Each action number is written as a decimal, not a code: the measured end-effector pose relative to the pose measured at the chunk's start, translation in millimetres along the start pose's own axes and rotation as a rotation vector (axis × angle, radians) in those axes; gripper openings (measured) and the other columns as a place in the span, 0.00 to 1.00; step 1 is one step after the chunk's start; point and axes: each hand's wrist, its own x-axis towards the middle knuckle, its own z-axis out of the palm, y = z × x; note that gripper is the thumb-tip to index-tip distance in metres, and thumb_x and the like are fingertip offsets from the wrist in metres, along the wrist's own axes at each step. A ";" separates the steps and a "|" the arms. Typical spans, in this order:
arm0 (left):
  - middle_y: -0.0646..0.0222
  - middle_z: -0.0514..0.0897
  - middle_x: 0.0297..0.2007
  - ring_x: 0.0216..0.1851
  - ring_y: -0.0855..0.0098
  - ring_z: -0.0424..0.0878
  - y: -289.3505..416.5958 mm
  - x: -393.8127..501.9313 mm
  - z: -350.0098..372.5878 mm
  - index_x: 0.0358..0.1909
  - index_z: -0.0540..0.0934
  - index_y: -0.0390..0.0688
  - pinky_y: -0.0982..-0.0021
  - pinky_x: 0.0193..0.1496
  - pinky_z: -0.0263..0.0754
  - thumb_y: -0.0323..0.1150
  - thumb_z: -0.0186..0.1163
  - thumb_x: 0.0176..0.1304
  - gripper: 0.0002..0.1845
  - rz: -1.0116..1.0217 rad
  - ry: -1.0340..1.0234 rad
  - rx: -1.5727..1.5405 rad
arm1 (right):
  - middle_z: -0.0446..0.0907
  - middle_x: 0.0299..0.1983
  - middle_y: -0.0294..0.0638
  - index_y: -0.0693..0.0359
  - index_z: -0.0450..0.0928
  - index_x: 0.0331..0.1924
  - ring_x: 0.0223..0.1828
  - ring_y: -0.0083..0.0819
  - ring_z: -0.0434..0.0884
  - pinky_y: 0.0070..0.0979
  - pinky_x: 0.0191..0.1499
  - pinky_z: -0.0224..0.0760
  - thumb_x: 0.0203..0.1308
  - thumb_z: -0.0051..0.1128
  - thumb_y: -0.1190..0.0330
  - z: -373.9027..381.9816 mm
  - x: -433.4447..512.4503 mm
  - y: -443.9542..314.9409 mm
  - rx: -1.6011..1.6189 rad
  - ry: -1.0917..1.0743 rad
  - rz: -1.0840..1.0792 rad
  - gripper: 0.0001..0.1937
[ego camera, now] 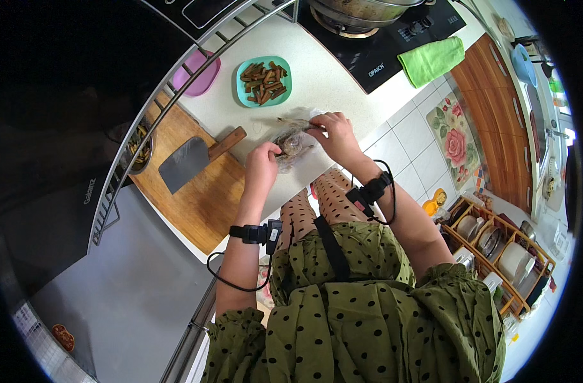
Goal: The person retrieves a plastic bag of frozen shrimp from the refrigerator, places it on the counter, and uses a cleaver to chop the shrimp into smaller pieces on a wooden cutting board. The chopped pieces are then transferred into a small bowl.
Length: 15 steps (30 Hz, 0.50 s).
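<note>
A clear plastic bag (291, 148) with brownish, dried-looking food in it lies at the counter's front edge. My left hand (263, 165) pinches the bag's left side. Just right of the bag, my right hand (335, 136) holds a thin, pale brown dried piece (294, 123) between thumb and fingers, over the bag's upper part; its exact kind I cannot tell. Beyond my hands stands a turquoise plate (288, 72) of brown cut strips (265, 84). A cleaver (186, 163) with a wooden handle rests on the wooden cutting board (210, 210) to the left.
A metal rack (176, 95) curves above the board, over a pink plate (200, 76) and a metal bowl (141, 153) of cut food. At the top right, a pot (363, 12) stands on the gas stove (358, 60), near a folded green cloth (431, 61).
</note>
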 end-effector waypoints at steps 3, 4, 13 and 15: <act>0.53 0.86 0.41 0.43 0.50 0.85 -3.1 1.8 2.6 0.48 0.82 0.37 0.59 0.48 0.79 0.20 0.61 0.60 0.14 -0.114 -0.011 0.050 | 0.84 0.40 0.48 0.64 0.83 0.45 0.44 0.47 0.79 0.39 0.51 0.73 0.60 0.65 0.68 18.2 0.0 0.1 0.144 -0.072 0.029 0.11; 0.53 0.86 0.42 0.43 0.52 0.85 -3.2 2.6 5.7 0.48 0.82 0.37 0.61 0.47 0.80 0.21 0.62 0.60 0.14 -0.090 0.032 0.065 | 0.84 0.40 0.49 0.64 0.83 0.45 0.43 0.47 0.79 0.39 0.51 0.73 0.60 0.65 0.68 26.2 -0.7 -0.3 0.155 -0.096 0.059 0.12; 0.58 0.83 0.49 0.54 0.53 0.79 5.2 1.7 3.4 0.50 0.81 0.39 0.58 0.57 0.75 0.23 0.65 0.57 0.17 -0.050 0.176 0.077 | 0.84 0.40 0.48 0.66 0.82 0.49 0.44 0.42 0.82 0.35 0.52 0.74 0.62 0.65 0.68 32.1 -5.8 14.4 0.142 -0.115 0.149 0.14; 0.61 0.84 0.47 0.50 0.59 0.82 10.1 -1.8 -3.3 0.51 0.81 0.38 0.62 0.55 0.77 0.24 0.67 0.58 0.17 -0.035 0.173 -0.015 | 0.85 0.42 0.43 0.67 0.82 0.51 0.45 0.35 0.83 0.30 0.52 0.74 0.64 0.65 0.69 28.2 -2.3 10.6 0.375 -0.183 0.267 0.14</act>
